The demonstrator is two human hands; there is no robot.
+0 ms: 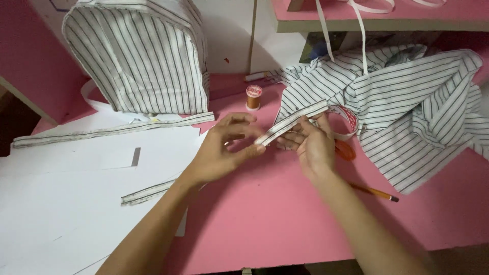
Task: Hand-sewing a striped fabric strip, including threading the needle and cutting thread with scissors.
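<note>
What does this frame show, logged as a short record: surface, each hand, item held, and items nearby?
surface: pink table, white paper sheets on its left part
left hand: fingers pinch the near end of a folded striped fabric strip
right hand: fingers grip the same strip further along
nearby: orange thread spool, striped fabric pile, striped bag-shaped piece, pencil, loose striped strips

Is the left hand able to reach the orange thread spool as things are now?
Probably yes. The thread spool stands upright on the pink table just beyond the left hand, with nothing between them. But both hands pinch the striped fabric strip, so it must let go first.
</note>
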